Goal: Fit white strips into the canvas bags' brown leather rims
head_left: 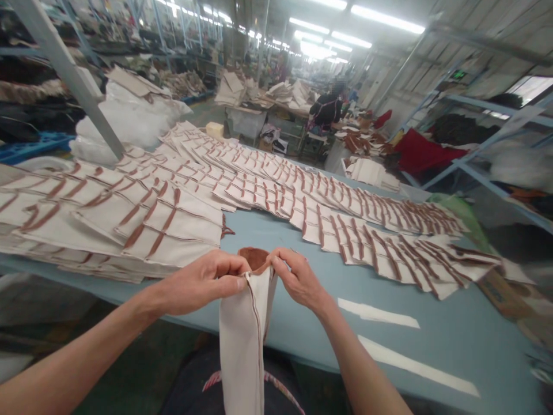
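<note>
A cream fabric tube with a brown inside hangs upright in front of me, a brown-edged seam running down its length. Its round top opening shows the brown lining. My left hand pinches the top edge at the seam, thumb towards me. On the other side of the opening, my right hand grips the rim between thumb and fingers. The lower end of the tube drops past the table edge, out of the frame.
Rows of overlapping cream pieces with brown strips cover the blue table. A thicker stack lies at the left. Two white strips lie at the right. Beyond, a person sits among piled materials; a metal post rises at the left.
</note>
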Demonstrator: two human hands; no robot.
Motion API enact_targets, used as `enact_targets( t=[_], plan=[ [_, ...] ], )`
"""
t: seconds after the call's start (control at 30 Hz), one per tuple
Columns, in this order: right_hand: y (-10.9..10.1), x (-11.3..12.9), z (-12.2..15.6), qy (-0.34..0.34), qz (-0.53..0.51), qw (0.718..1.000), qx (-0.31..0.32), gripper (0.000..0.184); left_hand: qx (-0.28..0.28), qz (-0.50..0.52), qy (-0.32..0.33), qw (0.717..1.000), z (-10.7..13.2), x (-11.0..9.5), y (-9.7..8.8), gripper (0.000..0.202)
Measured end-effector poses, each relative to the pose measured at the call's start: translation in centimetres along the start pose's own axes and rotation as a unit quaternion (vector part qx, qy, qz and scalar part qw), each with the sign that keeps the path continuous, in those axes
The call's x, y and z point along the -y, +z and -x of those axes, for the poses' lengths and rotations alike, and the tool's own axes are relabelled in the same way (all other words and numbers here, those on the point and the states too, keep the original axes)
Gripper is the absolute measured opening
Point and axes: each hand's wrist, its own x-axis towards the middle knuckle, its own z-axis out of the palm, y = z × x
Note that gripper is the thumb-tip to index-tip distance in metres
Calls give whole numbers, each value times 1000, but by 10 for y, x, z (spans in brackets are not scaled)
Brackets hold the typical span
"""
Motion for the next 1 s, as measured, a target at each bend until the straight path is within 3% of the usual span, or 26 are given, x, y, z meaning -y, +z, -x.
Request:
enact_targets(
  t=[0.6,1.0],
  plan=[
    [-8,4,23,-12,18,999,-26,34,-75,-5,18,997,-8,-2,28,38],
    [-12,4,-15,-75,67,993,-68,31,-165,-13,24,986,-17,-7,18,37]
  ],
)
